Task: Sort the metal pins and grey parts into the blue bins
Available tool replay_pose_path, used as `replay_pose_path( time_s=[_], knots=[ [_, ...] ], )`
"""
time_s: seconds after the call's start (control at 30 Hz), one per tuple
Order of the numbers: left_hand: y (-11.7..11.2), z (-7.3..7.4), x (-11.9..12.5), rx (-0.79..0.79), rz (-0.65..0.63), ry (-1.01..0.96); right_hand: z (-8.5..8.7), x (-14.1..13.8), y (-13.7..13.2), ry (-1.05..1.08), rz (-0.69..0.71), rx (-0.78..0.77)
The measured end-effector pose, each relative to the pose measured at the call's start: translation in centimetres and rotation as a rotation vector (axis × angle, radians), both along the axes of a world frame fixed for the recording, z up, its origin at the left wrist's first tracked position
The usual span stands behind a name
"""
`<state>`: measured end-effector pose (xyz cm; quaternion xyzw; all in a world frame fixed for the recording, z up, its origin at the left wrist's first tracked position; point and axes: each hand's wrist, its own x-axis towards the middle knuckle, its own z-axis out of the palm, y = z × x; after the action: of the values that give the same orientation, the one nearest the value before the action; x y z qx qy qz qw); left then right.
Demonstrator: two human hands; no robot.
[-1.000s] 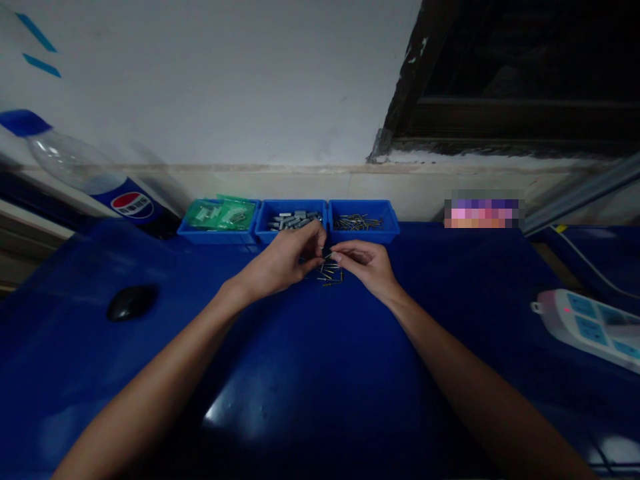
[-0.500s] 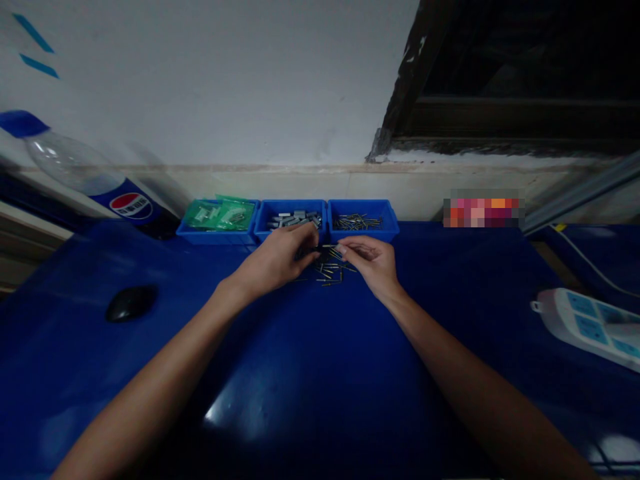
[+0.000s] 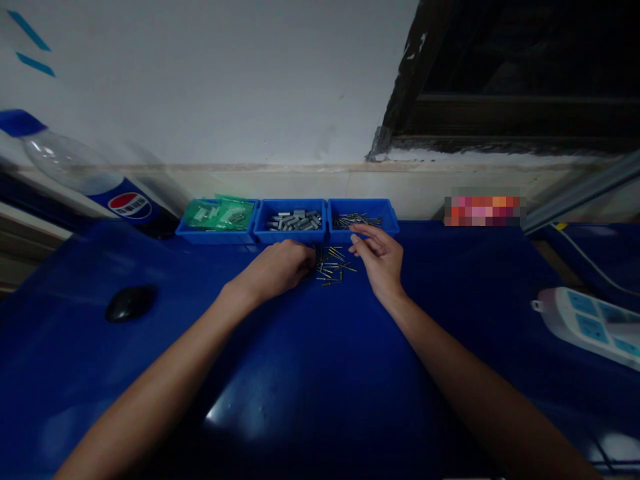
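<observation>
Several thin, brass-coloured metal pins (image 3: 330, 267), screw-like in shape, lie loose on the blue table in front of the bins. My left hand (image 3: 283, 269) rests at the left edge of this pile, its fingers curled and closed; whatever they hold is hidden. Just right of the pile, my right hand (image 3: 381, 260) is raised in front of the right blue bin (image 3: 363, 235), thumb and fingertips slightly apart, with nothing visible between them. That bin contains similar thin metal pins (image 3: 357, 220). Short grey metal pieces (image 3: 297, 220) fill the middle blue bin (image 3: 290, 236).
Green plastic packets (image 3: 227, 213) sit in the left blue bin (image 3: 215, 237). A Pepsi bottle (image 3: 125, 200) stands at the back left, and a black mouse (image 3: 131, 303) lies nearer. On the right is a white power strip (image 3: 595, 323). A wall (image 3: 240, 100) closes off the back.
My hands have separated from their joint pinch over the pins. The left has lowered slightly toward the table, and the right has moved a little right, its fingers loosening.
</observation>
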<state>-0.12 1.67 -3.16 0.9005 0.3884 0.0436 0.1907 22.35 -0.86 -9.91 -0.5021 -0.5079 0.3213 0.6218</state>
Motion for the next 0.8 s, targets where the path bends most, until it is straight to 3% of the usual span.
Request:
replay_pose_path(
  time_s=[0.27,0.47,0.8],
  knots=[
    [-0.4,0.4,0.3,0.061,0.012,0.091,0.1,0.0,-0.1,0.057,0.011,0.007],
    [-0.8,1.0,0.8,0.097,-0.019,0.049,0.0,0.0,0.0,0.047,0.011,-0.008],
    [-0.9,0.5,1.1,0.09,-0.054,0.143,0.1,0.1,-0.1,0.004,0.015,-0.012]
  ],
)
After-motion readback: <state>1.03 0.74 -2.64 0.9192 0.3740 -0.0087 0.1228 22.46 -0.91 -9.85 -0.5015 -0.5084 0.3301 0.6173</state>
